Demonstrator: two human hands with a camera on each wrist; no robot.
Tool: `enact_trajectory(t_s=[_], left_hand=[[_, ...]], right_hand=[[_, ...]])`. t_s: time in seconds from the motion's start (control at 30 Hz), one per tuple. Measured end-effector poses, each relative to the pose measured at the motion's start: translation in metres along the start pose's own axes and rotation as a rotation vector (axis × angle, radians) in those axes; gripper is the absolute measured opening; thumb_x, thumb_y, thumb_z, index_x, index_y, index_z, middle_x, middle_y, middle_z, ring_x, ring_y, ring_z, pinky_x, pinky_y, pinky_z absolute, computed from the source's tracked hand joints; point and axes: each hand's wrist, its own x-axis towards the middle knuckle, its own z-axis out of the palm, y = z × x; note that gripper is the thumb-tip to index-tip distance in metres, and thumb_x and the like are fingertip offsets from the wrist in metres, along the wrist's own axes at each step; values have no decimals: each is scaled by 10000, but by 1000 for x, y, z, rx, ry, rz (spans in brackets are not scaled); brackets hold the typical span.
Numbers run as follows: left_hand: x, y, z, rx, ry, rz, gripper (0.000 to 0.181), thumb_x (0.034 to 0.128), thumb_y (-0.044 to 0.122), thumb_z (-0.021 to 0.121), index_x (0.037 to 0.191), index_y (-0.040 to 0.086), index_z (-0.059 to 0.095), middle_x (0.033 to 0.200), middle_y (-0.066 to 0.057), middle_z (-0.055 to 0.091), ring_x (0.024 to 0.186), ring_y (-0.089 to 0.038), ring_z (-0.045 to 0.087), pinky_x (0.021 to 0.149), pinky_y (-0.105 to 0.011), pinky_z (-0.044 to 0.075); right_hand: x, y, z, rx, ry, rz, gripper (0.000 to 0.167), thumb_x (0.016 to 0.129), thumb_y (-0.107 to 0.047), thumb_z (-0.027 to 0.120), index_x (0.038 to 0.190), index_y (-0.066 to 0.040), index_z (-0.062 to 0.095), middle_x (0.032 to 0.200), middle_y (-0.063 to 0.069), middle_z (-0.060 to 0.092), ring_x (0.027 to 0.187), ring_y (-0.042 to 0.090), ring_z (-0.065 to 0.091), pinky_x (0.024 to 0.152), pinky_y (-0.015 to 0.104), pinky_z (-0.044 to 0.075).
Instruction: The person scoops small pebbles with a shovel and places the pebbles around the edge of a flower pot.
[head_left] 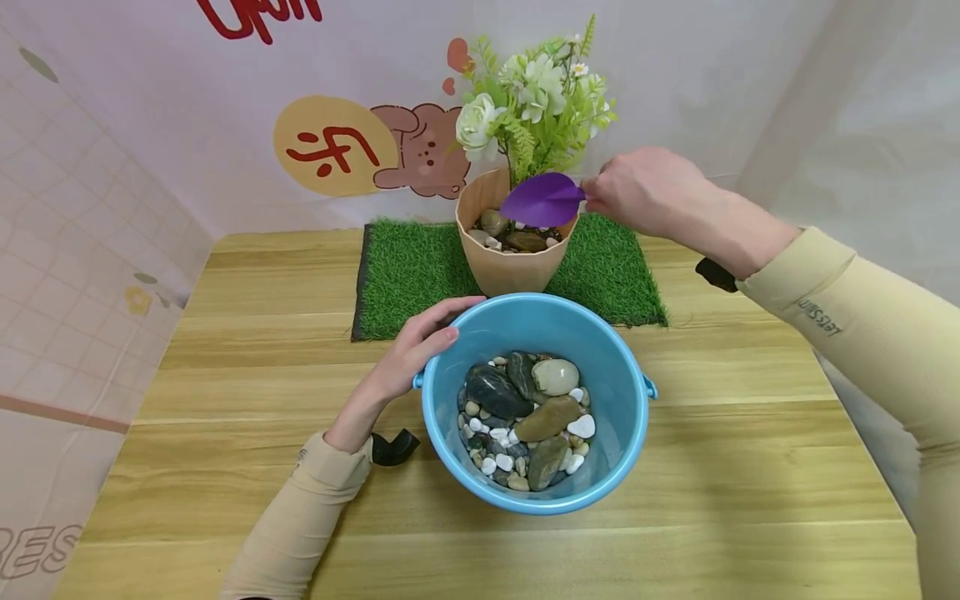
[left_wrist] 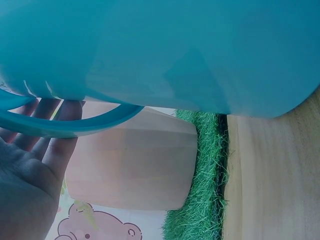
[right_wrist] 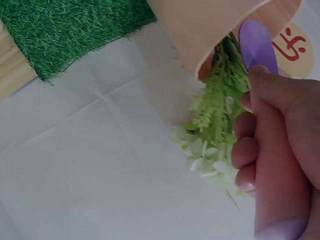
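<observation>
My right hand [head_left: 648,187] grips the pink handle [right_wrist: 280,170] of a small trowel with a purple blade [head_left: 546,200]. The blade is tilted over the mouth of a peach flowerpot [head_left: 517,271], where stones and small pebbles lie around the stems of white flowers [head_left: 536,96]. At the left rim of a blue bucket [head_left: 637,433], my left hand [head_left: 408,354] holds on, thumb on the rim and fingers outside. In the left wrist view, these fingers pass behind the bucket's blue handle [left_wrist: 95,125]. Large stones [head_left: 551,417] and small white and brown pebbles cover the bucket's bottom.
A green artificial grass mat [head_left: 405,267] lies under the flowerpot on the wooden table [head_left: 735,433]. Behind stands a pale backdrop with a printed bear [head_left: 431,154]. The bucket stands directly in front of the pot.
</observation>
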Motion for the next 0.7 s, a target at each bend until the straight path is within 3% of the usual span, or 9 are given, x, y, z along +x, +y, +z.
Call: enact_trajectory(t_s=[0.13, 0.2, 0.4, 0.57, 0.7], left_hand=[[0, 1, 0, 2, -3, -3, 534, 1054, 168, 424, 1543, -46, 455, 1495, -316, 548, 1219, -479, 670, 891, -405, 677], [0, 2, 0, 3, -4, -3, 534, 1055, 169, 422, 1543, -45, 454, 1491, -317, 550, 1219, -491, 667, 888, -408, 678], [-1, 4, 1, -11, -4, -2, 541, 1058, 183, 422, 1549, -42, 447, 1489, -316, 551, 1222, -512, 657, 894, -426, 677], [-1, 3, 1, -18, 1, -2, 545, 1054, 183, 426, 1551, -41, 447, 1491, -314, 550, 1224, -503, 660, 903, -442, 674], [-2, 3, 2, -21, 4, -7, 544, 1051, 173, 425, 1551, -42, 448, 1493, -312, 549, 1230, -495, 658, 908, -431, 673]], right_hand=[[-10, -1, -8, 12, -8, 24, 243, 1029, -230, 663, 1141, -38, 760, 839, 165, 745, 625, 255, 635, 552, 467, 568], [-16, -2, -10, 20, 1, 29, 217, 1029, -230, 662, 1093, -50, 764, 794, 130, 728, 603, 227, 603, 522, 441, 534], [-35, -7, -16, 17, 61, 2, 165, 1025, -234, 669, 930, -104, 702, 720, 91, 693, 562, 214, 570, 487, 453, 498], [-52, -19, -22, 2, 111, -15, 138, 1020, -219, 672, 915, -130, 680, 700, 79, 665, 514, 195, 507, 425, 393, 416], [-67, -32, -25, -16, 149, -46, 109, 1008, -217, 693, 925, -147, 679, 684, 51, 643, 507, 186, 526, 414, 404, 438]])
